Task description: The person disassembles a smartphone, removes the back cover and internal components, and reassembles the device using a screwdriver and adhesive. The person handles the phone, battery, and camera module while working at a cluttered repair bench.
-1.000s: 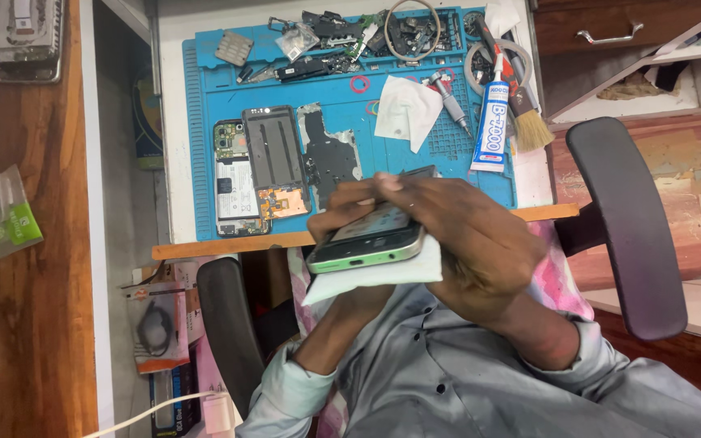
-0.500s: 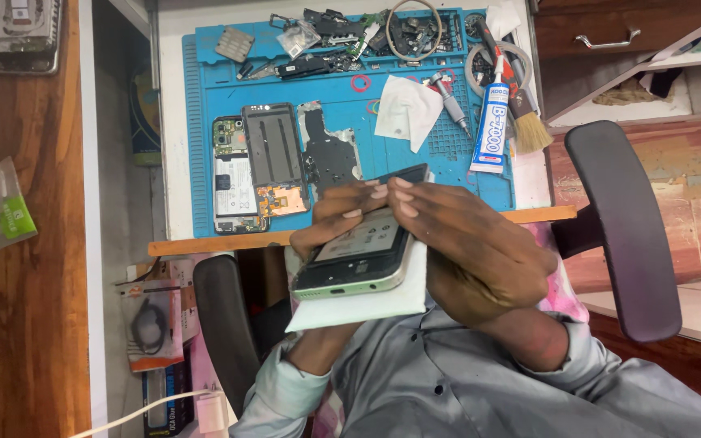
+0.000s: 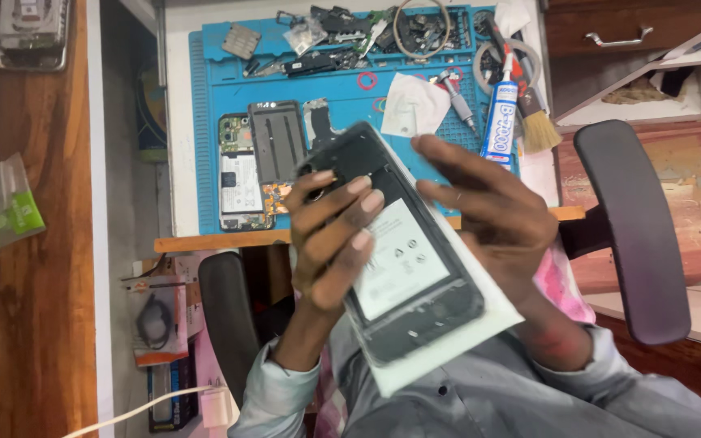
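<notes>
An opened phone [image 3: 399, 255], back cover off and its white-labelled battery exposed, is held tilted above the person's lap, resting on a white sheet [image 3: 448, 345]. The left hand [image 3: 330, 239] curls around its left edge, fingers pressing the battery face. The right hand [image 3: 492, 215] grips the right edge, fingers spread along the top. Behind lies a blue work mat [image 3: 350, 89] carrying a dismantled phone frame [image 3: 245, 174], a glue tube [image 3: 499, 113] and a brush [image 3: 535, 122].
</notes>
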